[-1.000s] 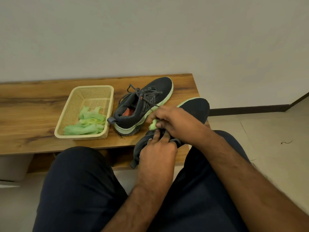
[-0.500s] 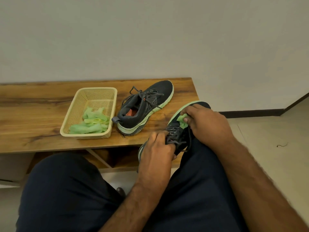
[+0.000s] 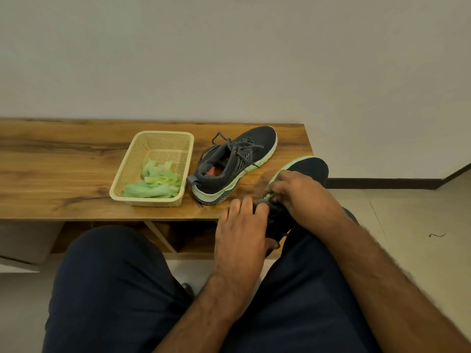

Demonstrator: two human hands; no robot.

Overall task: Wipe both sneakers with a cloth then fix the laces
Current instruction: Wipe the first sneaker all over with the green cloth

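Note:
A dark grey sneaker with a pale green sole (image 3: 309, 166) lies on my right thigh, its toe pointing away toward the bench. My left hand (image 3: 242, 225) grips its heel end from the left. My right hand (image 3: 298, 192) holds a small green cloth (image 3: 268, 196) pressed on the lace area; only a sliver of cloth shows. The second sneaker (image 3: 234, 166) stands on the wooden bench (image 3: 63, 174) with its laces loose and untied.
A beige plastic basket (image 3: 132, 184) with several green cloths (image 3: 153, 184) stands on the bench, left of the second sneaker. A wall rises behind the bench. Tiled floor lies to the right, with a small dark scrap (image 3: 437, 235) on it.
My right hand has slid the cloth back from the toe area toward the laces, nearer my left hand. The view has shifted slightly.

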